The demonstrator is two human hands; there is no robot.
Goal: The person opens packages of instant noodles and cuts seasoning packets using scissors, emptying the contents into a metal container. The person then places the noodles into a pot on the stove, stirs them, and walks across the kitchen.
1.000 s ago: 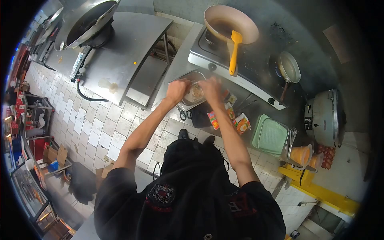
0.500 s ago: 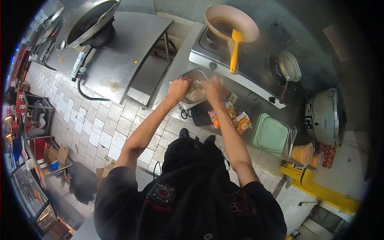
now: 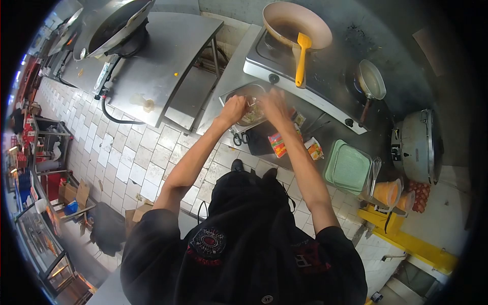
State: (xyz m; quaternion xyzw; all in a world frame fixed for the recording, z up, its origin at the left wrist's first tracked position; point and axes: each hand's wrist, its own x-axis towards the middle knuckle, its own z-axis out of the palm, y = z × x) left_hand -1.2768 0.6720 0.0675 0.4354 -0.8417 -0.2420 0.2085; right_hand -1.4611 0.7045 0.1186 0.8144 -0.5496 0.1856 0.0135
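Note:
My left hand (image 3: 234,110) is closed above the left side of a metal tray (image 3: 227,94), fingers curled inward. Facing it over the tray's right side, my right hand (image 3: 273,107) is also curled closed, a little blurred. A small pale thing shows between the hands, too indistinct to name. Inside the tray lies chopped-looking food (image 3: 250,117), partly covered by my hands. Black-handled scissors (image 3: 240,138) lie by the tray's near edge. Colourful seasoning packets (image 3: 278,144) sit on the counter below my right forearm, beside another bright packet (image 3: 314,149).
A stove (image 3: 310,99) carries a pan (image 3: 320,30) with a yellow spatula (image 3: 302,61), and a small pan (image 3: 371,80) over a blue flame. Green baskets (image 3: 348,168), a whisk (image 3: 375,173) and a large cooker (image 3: 414,147) stand right. A wok (image 3: 114,30) stands left.
My hands have drawn slightly closer together over the tray and lifted a little, uncovering more of its far corner. The whole view has shifted slightly.

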